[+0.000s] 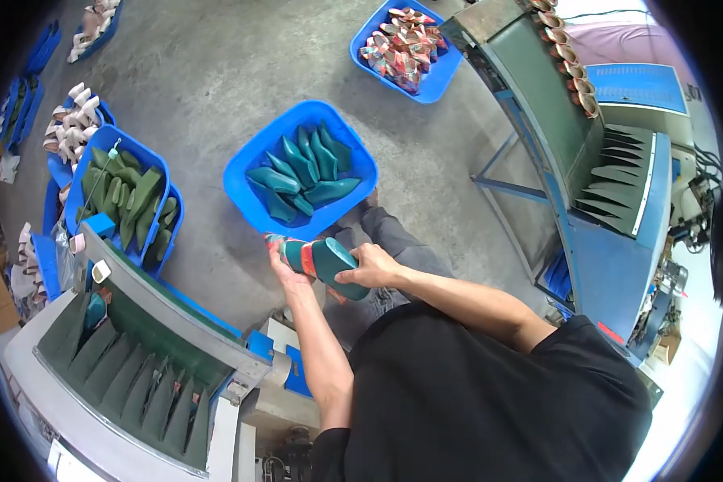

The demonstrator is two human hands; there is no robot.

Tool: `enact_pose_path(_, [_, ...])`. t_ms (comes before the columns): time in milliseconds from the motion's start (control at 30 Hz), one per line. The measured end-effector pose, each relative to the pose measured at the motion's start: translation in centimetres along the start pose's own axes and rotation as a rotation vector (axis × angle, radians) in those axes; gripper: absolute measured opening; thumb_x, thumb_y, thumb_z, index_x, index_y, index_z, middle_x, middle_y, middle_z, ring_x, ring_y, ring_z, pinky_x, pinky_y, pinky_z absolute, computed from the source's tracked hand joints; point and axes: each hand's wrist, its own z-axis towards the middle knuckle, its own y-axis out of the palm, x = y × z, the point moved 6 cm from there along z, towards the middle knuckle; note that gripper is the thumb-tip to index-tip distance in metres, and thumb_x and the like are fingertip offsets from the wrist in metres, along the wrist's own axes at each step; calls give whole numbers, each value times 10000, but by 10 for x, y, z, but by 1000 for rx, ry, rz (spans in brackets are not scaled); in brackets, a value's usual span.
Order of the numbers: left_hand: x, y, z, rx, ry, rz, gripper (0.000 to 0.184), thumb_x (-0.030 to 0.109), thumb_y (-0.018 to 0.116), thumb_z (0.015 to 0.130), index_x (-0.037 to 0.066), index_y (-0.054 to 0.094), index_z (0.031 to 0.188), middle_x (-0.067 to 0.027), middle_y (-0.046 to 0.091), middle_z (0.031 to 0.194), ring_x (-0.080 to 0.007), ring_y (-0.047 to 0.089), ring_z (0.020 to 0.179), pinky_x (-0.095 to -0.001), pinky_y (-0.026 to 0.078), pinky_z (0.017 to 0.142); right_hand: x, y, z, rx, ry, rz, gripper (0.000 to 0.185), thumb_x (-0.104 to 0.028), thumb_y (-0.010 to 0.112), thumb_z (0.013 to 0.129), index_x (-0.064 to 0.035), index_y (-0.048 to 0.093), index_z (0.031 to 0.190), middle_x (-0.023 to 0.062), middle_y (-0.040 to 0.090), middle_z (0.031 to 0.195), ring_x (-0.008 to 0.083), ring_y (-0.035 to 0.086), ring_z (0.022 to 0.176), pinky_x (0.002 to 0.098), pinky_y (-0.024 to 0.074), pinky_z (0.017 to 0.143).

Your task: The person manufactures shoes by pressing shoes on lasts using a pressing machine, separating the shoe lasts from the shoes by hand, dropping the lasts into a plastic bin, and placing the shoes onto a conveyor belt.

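A green shoe last (pixel 332 259) with a red-and-multicoloured shoe upper (pixel 276 240) around part of it lies between my hands, in front of my body. My left hand (pixel 289 271) is closed around the patterned end from below. My right hand (pixel 369 267) grips the wide, smooth end of the last, thumb and fingers on either side. Just beyond my hands, a blue bin (pixel 245 210) on the floor holds several loose green lasts (pixel 300 157). Much of the upper is hidden by my left hand.
A blue bin (pixel 435 90) of patterned shoes stands farther off. To the left are stacked bins of olive lasts (pixel 124 189) and white shoes (pixel 76 120). A machine with dark flaps (pixel 128 377) flanks my left; a conveyor machine (pixel 610 265) with shoes on top is at right.
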Motion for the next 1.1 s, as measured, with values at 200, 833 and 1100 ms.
enact_pose_path(200, [128, -73, -19, 133, 373, -52, 460, 475, 675, 839, 122, 556, 1109, -81, 612, 999, -267, 621, 912, -454, 551, 812, 32, -24, 22, -35, 124, 26, 484, -369, 828, 677, 25, 746, 948, 187, 736, 876, 269, 727, 850, 389, 560, 788])
enact_pose_path(833, [25, 75, -86, -158, 366, 20, 428, 475, 595, 900, 89, 586, 1085, -104, 634, 1016, -310, 645, 897, -488, 568, 822, 26, -50, 30, -314, -259, 295, 513, -273, 706, 919, 14, 584, 1327, 125, 631, 1303, 201, 569, 1216, 353, 445, 1046])
enact_pose_path(1100, [-123, 325, -151, -652, -241, 110, 795, 600, 588, 894, 112, 352, 1476, -218, 420, 1436, -396, 448, 1297, -564, 361, 1092, 62, -288, -48, 369, -405, 903, 442, -179, 662, 944, 24, 553, 1322, 65, 664, 1155, 124, 602, 1079, 312, 502, 934])
